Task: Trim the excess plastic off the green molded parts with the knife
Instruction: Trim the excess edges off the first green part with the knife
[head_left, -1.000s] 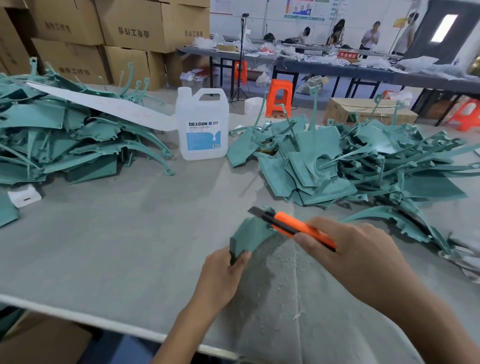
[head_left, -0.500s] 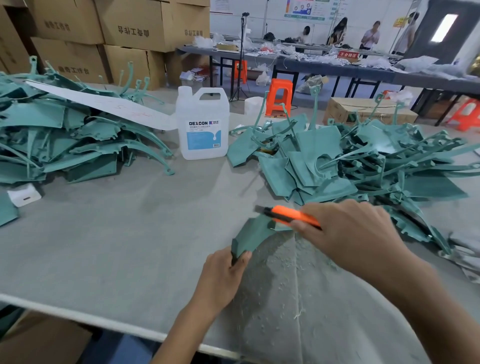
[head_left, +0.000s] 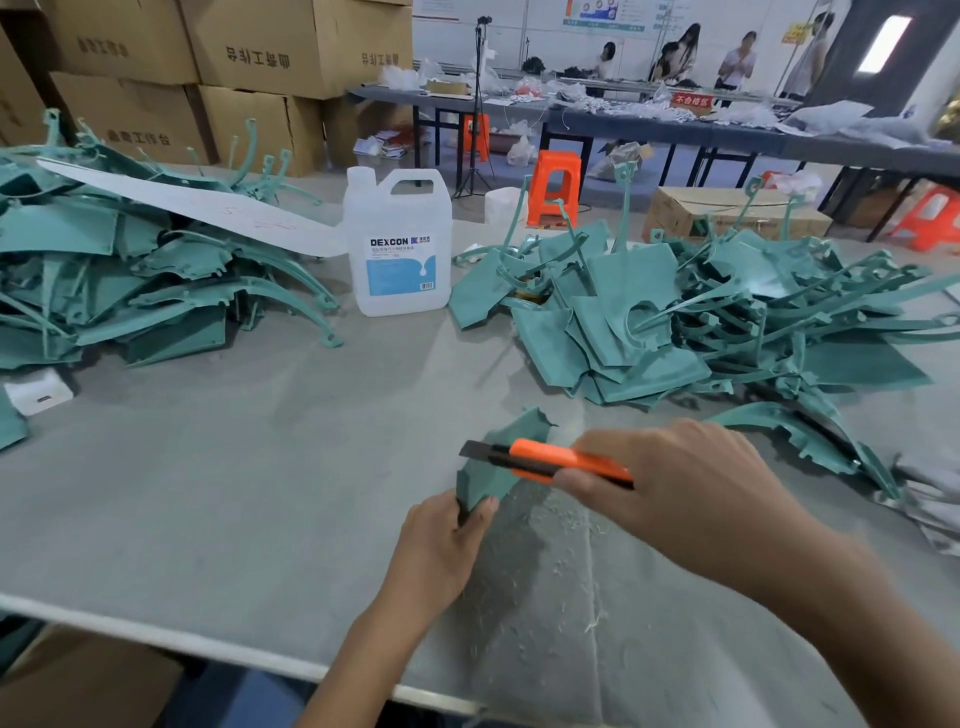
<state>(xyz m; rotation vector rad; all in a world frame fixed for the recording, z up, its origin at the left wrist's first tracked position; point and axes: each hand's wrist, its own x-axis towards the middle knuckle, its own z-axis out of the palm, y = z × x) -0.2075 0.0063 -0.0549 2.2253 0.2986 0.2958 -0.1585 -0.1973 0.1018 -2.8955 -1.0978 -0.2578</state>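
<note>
1. Grey table (head_left: 208, 493) in a workshop; stacked cartons behind, a clear jug (head_left: 397, 249) between two heaps.
2. We log green molded parts in a left heap (head_left: 130, 270) and a right heap (head_left: 727, 322), probably sorted trimmed from untrimmed, though we cannot tell which is which.
3. Left hand (head_left: 441, 545): fingers pinched shut on one green part (head_left: 498, 462), tilting it up near the table's front edge so its rim faces the blade.
4. Right hand (head_left: 685, 488): fingers wrapped around the orange knife (head_left: 545, 460), blade laid across the part's upper edge.
5. Pale shavings (head_left: 561, 525) lie beneath.
</note>
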